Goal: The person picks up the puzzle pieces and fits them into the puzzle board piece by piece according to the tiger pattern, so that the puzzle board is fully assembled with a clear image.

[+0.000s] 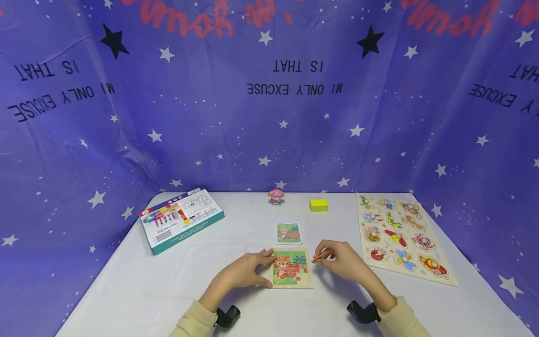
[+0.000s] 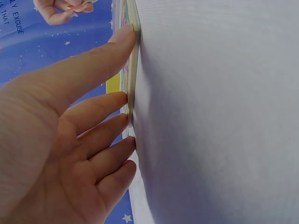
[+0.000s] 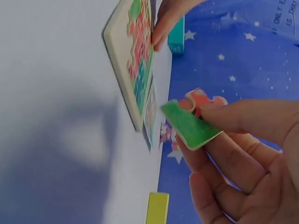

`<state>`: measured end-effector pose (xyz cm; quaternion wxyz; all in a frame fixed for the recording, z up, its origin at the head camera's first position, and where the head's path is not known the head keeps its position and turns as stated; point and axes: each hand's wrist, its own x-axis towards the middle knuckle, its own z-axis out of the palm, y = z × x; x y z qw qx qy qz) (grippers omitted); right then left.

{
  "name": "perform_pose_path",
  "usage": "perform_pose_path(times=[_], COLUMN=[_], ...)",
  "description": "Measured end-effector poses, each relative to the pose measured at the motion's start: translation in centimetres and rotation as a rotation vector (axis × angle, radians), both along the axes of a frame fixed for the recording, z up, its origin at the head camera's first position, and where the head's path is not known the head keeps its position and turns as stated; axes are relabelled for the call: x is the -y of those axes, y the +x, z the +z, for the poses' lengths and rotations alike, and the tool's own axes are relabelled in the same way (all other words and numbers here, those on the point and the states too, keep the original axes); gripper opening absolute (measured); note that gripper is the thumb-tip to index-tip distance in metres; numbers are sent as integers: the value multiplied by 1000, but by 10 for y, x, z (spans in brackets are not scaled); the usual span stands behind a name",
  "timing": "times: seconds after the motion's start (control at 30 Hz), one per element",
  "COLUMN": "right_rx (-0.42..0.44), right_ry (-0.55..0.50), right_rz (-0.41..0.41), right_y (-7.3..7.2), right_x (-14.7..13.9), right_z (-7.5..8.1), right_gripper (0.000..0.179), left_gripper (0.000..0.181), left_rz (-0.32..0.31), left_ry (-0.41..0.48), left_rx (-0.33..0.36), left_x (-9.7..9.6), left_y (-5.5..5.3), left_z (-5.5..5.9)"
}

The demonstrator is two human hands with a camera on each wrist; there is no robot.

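A wooden jigsaw puzzle point(image 1: 290, 270) with a red tiger picture lies flat on the white table, bare wood showing at its lower right. My left hand point(image 1: 248, 271) rests at its left edge; in the left wrist view the thumb and fingertips touch the frame's side, fingers fairly straight. Just off the puzzle's right side, my right hand point(image 1: 343, 261) pinches a puzzle piece point(image 3: 194, 126), green with a red part, between thumb and fingers above the table. Directly behind the puzzle lies a picture card point(image 1: 288, 233) with a similar animal.
A large wooden insect board point(image 1: 404, 238) lies at the right. On the left is a flat toy box point(image 1: 181, 220) with a teal side. A yellow block point(image 1: 318, 205) and a small pink figurine point(image 1: 276, 196) stand at the back, before a purple starry cloth point(image 1: 269, 140).
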<state>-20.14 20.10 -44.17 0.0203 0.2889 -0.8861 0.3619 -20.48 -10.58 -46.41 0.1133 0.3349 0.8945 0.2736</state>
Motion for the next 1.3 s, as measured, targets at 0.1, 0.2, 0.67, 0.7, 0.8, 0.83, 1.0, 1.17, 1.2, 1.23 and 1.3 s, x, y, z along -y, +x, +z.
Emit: perform_pose_path(times=[0.1,0.2,0.67,0.7,0.8,0.83,1.0,1.17,1.2,1.23,1.3], right_rx=[20,12,117,115,123,122,126,108,103,100,95], right_ry=[-35,-57,-91,-81,-64,-58,-45,-40,-36,-31,-22], right_rz=[22,48,95,97,109,114,126,93,86,77,64], right_y=[3,3,5,4,4,4,4,5,5,6,6], right_x=[6,11,21,20,21,22,25,26,25,25,25], right_z=[-1,-5,-17,-18,-21,-21,-26,-29,-29,-30,-30], right_gripper=[10,10,20,21,21,20,19,22,21,21,20], left_gripper=[75,75,74,74,74,74,74,73,73,73,73], left_rz=[-3,0,12,12,12,12,14,11,12,12,13], left_ry=[-3,-7,-20,-21,-23,-23,-22,-24,-24,-24,-24], left_rx=[1,-3,-4,-6,-10,-10,-8,-20,-19,-17,-13], left_x=[0,0,-1,-1,-1,-1,-1,-1,-1,-1,-2], left_y=[-1,-1,-2,-2,-2,-2,-1,-1,-1,-1,-1], left_z=[0,0,3,3,2,2,1,1,1,0,0])
